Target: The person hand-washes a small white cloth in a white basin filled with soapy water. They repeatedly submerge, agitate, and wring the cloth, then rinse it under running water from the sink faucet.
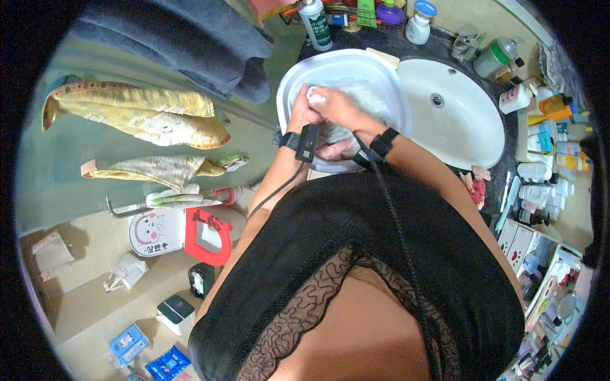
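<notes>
A white plastic basin (344,58) of sudsy water (376,95) stands before me at the left of the sink. Over it, my left hand (304,112) and my right hand (339,108) are pressed together around a small white item (316,99). Fingers hide most of that item, so I cannot tell whether it is cloth or soap. Lower in the basin, under my wrists, lies a wet pinkish cloth (336,150). Black straps with cables circle both wrists.
An oval white sink (457,124) is set in the dark countertop right of the basin. A spray can (316,26) and a pump bottle (418,28) stand behind. Several bottles line the right side. Towels (138,116) hang at left, near a toilet with a red seat (209,252).
</notes>
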Available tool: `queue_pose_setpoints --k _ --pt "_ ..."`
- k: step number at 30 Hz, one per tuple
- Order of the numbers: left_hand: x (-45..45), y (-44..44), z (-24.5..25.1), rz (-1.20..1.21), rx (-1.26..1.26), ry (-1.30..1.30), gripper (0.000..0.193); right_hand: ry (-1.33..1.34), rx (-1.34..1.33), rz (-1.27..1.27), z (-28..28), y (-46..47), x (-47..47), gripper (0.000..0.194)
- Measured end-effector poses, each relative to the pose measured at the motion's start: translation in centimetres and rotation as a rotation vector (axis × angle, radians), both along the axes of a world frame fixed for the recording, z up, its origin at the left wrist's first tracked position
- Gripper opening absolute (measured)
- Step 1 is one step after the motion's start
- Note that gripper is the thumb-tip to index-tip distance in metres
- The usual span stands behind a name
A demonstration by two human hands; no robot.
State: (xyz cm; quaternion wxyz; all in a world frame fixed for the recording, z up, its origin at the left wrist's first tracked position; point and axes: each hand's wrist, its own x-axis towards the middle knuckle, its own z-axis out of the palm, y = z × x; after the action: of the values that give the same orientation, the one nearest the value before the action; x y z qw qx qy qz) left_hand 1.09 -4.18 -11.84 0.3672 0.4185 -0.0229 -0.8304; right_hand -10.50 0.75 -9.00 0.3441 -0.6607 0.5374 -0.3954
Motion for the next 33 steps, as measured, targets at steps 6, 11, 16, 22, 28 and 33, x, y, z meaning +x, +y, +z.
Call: queue_pose_setpoints --k 6,11,16,22,28,33 --pt "-1.1 0.4 -0.7 0.061 -0.296 0.255 0.025 0.29 0.073 -0.106 3.0 -0.2 0.2 0.028" --pt "-3.8 0.8 1.1 0.285 -0.291 -0.177 0.023 0.678 -0.001 -0.094 0.9 -2.9 -0.8 0.031" --pt "-3.0 0.5 4.7 0.255 -0.228 0.0 0.03 -0.589 0.43 -0.11 1.1 -2.7 -1.7 0.034" --pt "-2.7 0.1 6.2 0.258 -0.246 0.165 0.024 -1.278 0.901 0.136 2.8 -1.8 -3.2 0.042" --pt "-0.6 0.4 4.2 0.14 -0.455 -0.406 0.031 -0.619 0.548 0.005 0.0 -3.9 -5.4 0.038" --pt "-0.4 2.4 3.2 0.09 -0.199 -0.326 0.042 0.58 0.106 -0.554 -4.1 -4.4 -6.2 0.059"
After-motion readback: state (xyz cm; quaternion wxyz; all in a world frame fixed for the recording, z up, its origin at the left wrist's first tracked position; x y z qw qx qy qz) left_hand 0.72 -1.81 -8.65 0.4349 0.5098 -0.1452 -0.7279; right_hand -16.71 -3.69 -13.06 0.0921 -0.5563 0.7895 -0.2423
